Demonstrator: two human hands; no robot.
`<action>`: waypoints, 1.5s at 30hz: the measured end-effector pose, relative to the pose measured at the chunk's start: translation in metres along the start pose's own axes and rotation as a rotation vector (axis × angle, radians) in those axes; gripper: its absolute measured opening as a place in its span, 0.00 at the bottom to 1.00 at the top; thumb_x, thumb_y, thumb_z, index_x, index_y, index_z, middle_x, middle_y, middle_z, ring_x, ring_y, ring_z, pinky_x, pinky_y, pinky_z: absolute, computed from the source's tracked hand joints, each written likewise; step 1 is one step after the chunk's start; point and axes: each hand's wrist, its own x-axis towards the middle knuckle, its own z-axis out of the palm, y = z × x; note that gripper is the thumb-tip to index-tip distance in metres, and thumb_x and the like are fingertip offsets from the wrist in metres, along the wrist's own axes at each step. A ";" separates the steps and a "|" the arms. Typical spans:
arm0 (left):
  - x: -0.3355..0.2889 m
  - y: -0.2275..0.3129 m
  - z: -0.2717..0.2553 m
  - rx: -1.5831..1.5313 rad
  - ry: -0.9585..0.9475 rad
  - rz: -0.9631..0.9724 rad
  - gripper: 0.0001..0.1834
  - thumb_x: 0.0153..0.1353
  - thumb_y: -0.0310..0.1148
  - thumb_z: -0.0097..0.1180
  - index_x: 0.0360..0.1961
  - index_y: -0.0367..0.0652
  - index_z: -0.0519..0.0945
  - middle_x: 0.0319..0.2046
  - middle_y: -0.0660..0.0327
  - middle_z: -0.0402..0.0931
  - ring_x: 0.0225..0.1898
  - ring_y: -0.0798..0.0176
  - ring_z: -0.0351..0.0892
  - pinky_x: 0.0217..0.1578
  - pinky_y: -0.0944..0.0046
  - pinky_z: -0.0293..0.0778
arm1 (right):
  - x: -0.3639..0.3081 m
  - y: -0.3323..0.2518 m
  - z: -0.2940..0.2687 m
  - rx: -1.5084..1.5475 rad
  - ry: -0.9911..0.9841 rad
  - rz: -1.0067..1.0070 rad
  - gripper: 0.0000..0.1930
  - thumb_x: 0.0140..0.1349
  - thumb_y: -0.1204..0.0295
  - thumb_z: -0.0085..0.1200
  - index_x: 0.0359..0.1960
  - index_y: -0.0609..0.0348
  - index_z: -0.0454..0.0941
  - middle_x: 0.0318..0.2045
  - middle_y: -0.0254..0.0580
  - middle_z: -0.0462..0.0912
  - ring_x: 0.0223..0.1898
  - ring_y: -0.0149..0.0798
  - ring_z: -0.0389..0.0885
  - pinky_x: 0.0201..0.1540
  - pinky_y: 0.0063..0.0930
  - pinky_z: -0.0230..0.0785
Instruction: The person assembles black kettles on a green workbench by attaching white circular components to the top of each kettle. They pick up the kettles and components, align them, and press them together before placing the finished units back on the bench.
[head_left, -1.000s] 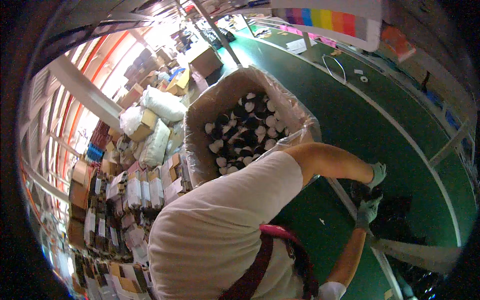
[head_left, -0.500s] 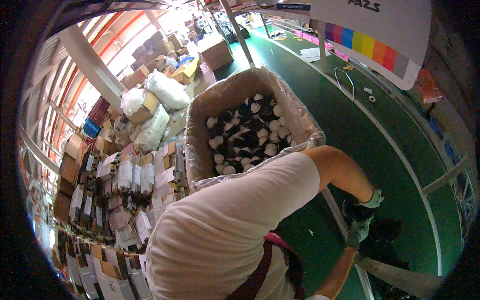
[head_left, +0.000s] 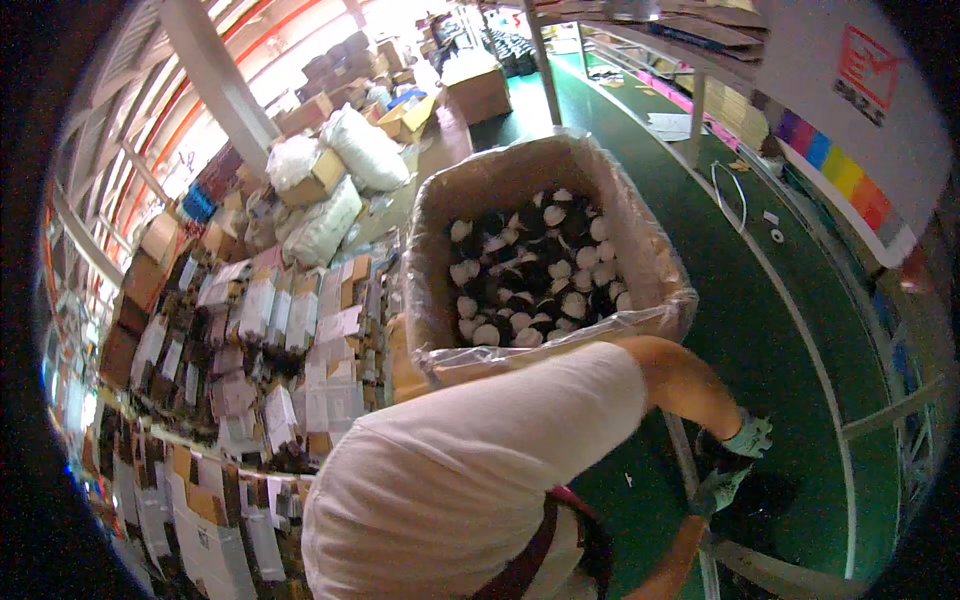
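Note:
My left hand [head_left: 748, 437], in a grey-green glove, reaches across to the lower right on a bent bare forearm below a white sleeve. Just below it is my right hand [head_left: 718, 491], gloved the same way. Between the two, a dark rounded item [head_left: 722, 456] is gripped; its kind is too dark to make out. Beneath and beside the hands lies a black heap [head_left: 765, 495], its details lost in shadow. Left of my arm stands a big carton [head_left: 645, 215] lined with clear plastic, holding many black-and-white rounded pieces [head_left: 535, 265].
Stacked flattened cartons [head_left: 290, 320] fill the left side. White sacks [head_left: 365, 150] and boxes lie behind them. A metal rail [head_left: 800, 580] crosses at the lower right, beside the green floor [head_left: 640, 510]. A white board [head_left: 850, 120] with colour stripes hangs at upper right.
My view has shifted, so the carton and surroundings appear farther right. Both hands stay close together around the dark item, the left one's fingers slightly more spread.

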 end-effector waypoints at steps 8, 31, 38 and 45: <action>-0.292 -0.023 -0.098 -0.393 0.467 -0.422 0.33 0.51 0.40 0.58 0.59 0.39 0.71 0.51 0.48 0.75 0.48 0.50 0.79 0.45 0.53 0.76 | 0.004 -0.022 -0.003 -0.332 0.301 0.008 0.48 0.60 0.43 0.56 0.70 0.67 0.52 0.63 0.58 0.69 0.62 0.56 0.69 0.62 0.43 0.67; -0.706 -0.113 0.094 -1.102 0.629 -1.396 0.28 0.46 0.48 0.60 0.41 0.34 0.81 0.34 0.43 0.81 0.38 0.42 0.82 0.40 0.47 0.76 | 0.043 -0.542 0.035 -0.070 -0.866 -0.303 0.33 0.65 0.62 0.56 0.68 0.61 0.58 0.65 0.53 0.64 0.59 0.54 0.70 0.58 0.50 0.70; -0.790 -0.138 0.108 -1.166 0.875 -1.421 0.29 0.44 0.44 0.58 0.46 0.36 0.75 0.41 0.43 0.79 0.46 0.41 0.79 0.48 0.46 0.72 | 0.018 -0.499 0.029 0.263 -0.859 0.149 0.28 0.74 0.55 0.37 0.68 0.59 0.59 0.64 0.51 0.63 0.58 0.51 0.67 0.59 0.49 0.68; -0.832 -0.146 0.081 -1.161 0.685 -1.395 0.32 0.50 0.39 0.55 0.57 0.37 0.70 0.55 0.36 0.67 0.55 0.35 0.70 0.55 0.44 0.68 | -0.053 -0.623 0.073 0.098 -0.789 -0.203 0.24 0.66 0.64 0.43 0.61 0.61 0.63 0.51 0.50 0.69 0.47 0.48 0.72 0.48 0.45 0.71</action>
